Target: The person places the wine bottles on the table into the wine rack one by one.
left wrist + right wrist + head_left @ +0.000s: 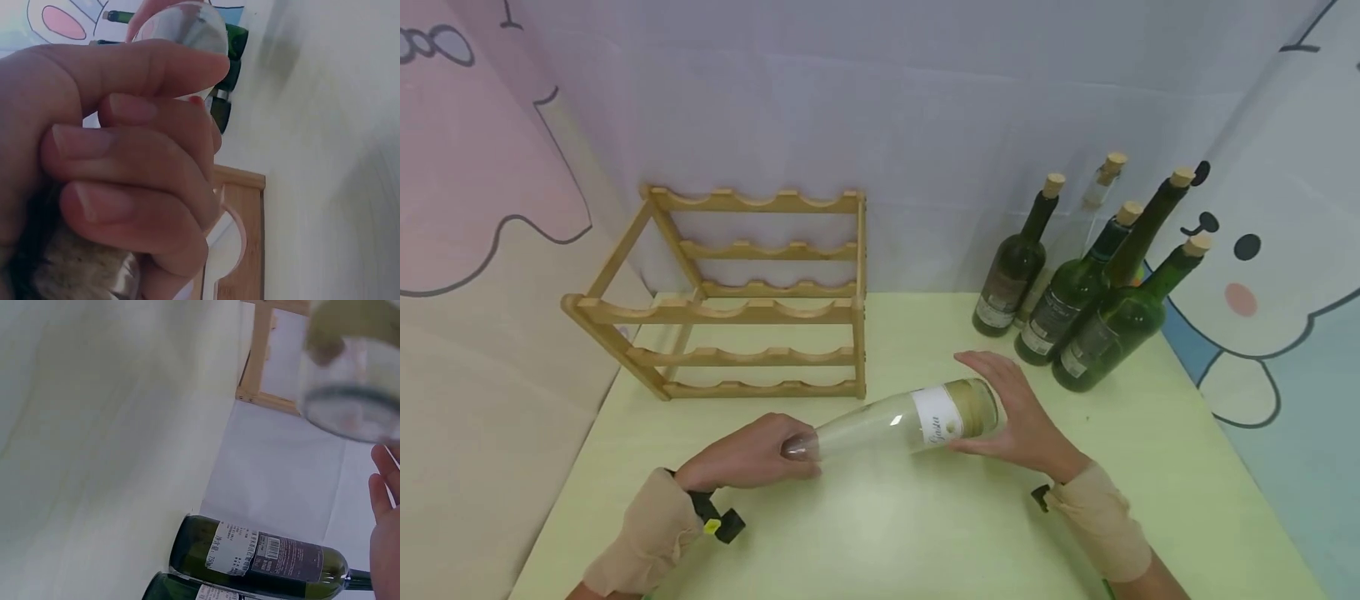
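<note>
A clear glass wine bottle with a white and gold label lies slantwise in front of me, its base toward the right. My left hand grips it by the neck, fingers curled round; in the left wrist view the rounded glass shows beyond the thumb. The speckled end of a cork shows below those fingers. My right hand is spread about the base end, with thumb below and fingers above. In the right wrist view its fingers are extended close beside the bottle's round base.
A wooden wine rack with scalloped bars stands at the back left. Several corked bottles stand at the back right, among them a dark green bottle and a clear one behind it. A patterned cloth hangs behind the pale table.
</note>
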`<action>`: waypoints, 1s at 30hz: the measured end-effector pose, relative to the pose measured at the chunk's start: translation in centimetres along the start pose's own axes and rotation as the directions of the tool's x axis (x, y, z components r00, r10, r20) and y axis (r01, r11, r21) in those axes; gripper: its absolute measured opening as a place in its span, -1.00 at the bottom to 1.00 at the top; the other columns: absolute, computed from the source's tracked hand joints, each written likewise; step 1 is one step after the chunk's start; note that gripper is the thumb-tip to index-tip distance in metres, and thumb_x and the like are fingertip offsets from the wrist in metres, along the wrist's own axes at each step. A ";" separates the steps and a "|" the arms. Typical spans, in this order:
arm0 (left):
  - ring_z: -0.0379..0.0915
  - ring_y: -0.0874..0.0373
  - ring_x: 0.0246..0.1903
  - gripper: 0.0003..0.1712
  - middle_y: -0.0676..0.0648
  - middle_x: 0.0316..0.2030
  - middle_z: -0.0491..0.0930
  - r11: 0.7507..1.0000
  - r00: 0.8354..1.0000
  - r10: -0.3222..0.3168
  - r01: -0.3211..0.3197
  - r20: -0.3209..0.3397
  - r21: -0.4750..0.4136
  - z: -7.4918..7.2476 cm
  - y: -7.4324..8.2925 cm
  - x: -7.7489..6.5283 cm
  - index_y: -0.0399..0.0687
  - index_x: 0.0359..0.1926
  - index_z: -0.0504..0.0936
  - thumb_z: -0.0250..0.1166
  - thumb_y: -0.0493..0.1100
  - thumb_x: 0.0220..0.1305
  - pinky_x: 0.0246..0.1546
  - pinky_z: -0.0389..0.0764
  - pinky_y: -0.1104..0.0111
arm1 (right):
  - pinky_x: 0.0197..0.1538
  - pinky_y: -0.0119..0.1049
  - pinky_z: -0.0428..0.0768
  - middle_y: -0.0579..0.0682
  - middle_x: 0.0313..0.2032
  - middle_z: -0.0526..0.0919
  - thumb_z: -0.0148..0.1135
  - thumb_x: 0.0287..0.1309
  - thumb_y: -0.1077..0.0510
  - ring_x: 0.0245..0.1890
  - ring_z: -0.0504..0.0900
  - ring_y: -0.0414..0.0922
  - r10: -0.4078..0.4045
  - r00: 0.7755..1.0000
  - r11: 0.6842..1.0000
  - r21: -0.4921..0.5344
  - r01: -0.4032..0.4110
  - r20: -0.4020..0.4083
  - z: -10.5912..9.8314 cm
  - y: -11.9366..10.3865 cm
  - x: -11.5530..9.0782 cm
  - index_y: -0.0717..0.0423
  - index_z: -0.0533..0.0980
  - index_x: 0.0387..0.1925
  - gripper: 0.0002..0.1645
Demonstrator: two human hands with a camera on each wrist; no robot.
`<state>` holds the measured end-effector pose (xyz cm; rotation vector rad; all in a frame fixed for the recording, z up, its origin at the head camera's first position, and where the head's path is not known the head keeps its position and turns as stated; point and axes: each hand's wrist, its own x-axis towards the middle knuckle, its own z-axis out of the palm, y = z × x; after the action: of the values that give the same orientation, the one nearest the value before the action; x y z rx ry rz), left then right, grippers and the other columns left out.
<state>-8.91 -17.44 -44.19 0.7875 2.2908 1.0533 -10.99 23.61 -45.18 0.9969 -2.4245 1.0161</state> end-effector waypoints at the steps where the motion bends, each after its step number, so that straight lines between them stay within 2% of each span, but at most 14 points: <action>1: 0.18 0.36 -0.51 -0.59 0.20 -0.54 0.22 1.000 1.000 0.000 0.000 0.005 0.004 -0.1 0.0 -0.2 0.12 -0.50 0.44 0.43 -0.08 0.45 -0.39 0.31 0.42 | 0.53 -0.18 0.19 0.09 0.46 0.46 0.79 -0.12 -0.24 0.47 0.34 0.04 -0.011 1.000 0.999 0.043 0.011 -0.010 -0.1 0.0 0.1 0.13 0.33 0.56 0.31; 4: 0.23 0.36 -0.49 -0.64 0.19 -0.53 0.27 1.000 1.000 0.003 -0.003 0.024 0.007 -0.3 -0.3 -0.7 0.09 -0.48 0.48 0.43 -0.13 0.44 -0.38 0.33 0.42 | 0.53 -0.29 0.18 0.17 0.45 0.46 0.56 0.20 -0.34 0.49 0.34 0.00 -0.026 0.998 0.989 0.142 0.033 -0.053 -0.6 0.1 0.2 0.22 0.33 0.55 0.14; 6: 0.25 0.35 -0.48 -0.66 0.19 -0.52 0.29 1.000 0.999 -0.004 0.004 0.037 0.005 -0.4 -0.5 -1.1 0.09 -0.47 0.50 0.43 -0.14 0.43 -0.37 0.33 0.43 | 0.53 -0.31 0.20 0.19 0.44 0.47 0.53 0.29 -0.22 0.50 0.35 -0.01 -0.012 0.997 0.985 0.169 0.024 -0.076 -0.8 0.3 0.2 0.23 0.34 0.54 0.02; 9: 0.26 0.34 -0.47 -0.67 0.17 -0.51 0.30 1.000 0.999 -0.005 0.005 0.045 -0.009 -0.5 -0.8 -1.6 0.09 -0.46 0.50 0.44 -0.11 0.43 -0.37 0.34 0.42 | 0.52 -0.31 0.21 0.13 0.44 0.49 0.58 0.22 0.08 0.50 0.36 -0.05 0.043 0.995 0.985 0.171 -0.027 -0.090 -1.2 0.6 0.0 0.16 0.37 0.53 -0.07; 12: 0.24 0.34 -0.46 -0.64 0.15 -0.51 0.28 0.999 0.999 0.005 -0.004 0.045 -0.040 -0.6 -1.1 -2.2 0.07 -0.46 0.48 0.44 -0.09 0.44 -0.37 0.34 0.41 | 0.52 -0.30 0.23 0.10 0.42 0.51 0.55 0.09 0.32 0.48 0.38 -0.07 0.085 0.991 0.985 0.159 -0.068 -0.100 -1.5 0.7 0.0 0.11 0.40 0.52 -0.05; 19: 0.17 0.38 -0.48 -0.55 0.16 -0.51 0.20 0.997 0.999 0.036 -0.034 0.025 -0.069 -1.6 -1.7 -4.2 0.05 -0.47 0.38 0.45 -0.04 0.46 -0.38 0.33 0.39 | 0.46 -0.35 0.30 0.12 0.35 0.58 0.48 0.15 0.41 0.38 0.48 -0.12 0.128 0.982 0.981 0.162 -0.105 -0.139 -1.5 1.0 -0.1 0.13 0.46 0.46 -0.17; 25: 0.15 0.40 -0.49 -0.51 0.19 -0.51 0.16 0.997 1.000 0.022 -0.022 0.010 -0.076 -2.6 -2.3 -5.6 0.00 -0.47 0.35 0.45 -0.01 0.46 -0.39 0.34 0.40 | 0.40 -0.37 0.34 0.16 0.29 0.62 0.45 0.17 0.48 0.30 0.53 -0.15 0.172 0.969 0.972 0.191 -0.137 -0.178 -1.5 1.3 0.0 0.15 0.50 0.40 -0.24; 30: 0.21 0.41 -0.49 -0.67 0.23 -0.52 0.23 0.998 1.000 0.002 -0.002 -0.004 -0.056 -3.2 -2.8 -6.7 0.03 -0.43 0.50 0.44 -0.13 0.46 -0.41 0.37 0.42 | 0.38 -0.40 0.36 0.18 0.27 0.64 0.38 0.29 0.47 0.29 0.54 -0.18 0.224 0.954 0.960 0.216 -0.180 -0.200 -1.4 1.7 0.2 0.13 0.52 0.40 -0.33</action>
<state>-6.96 -25.10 -43.27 0.7659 2.2539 1.1164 -12.26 25.37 -44.92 0.6553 -2.3074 1.3805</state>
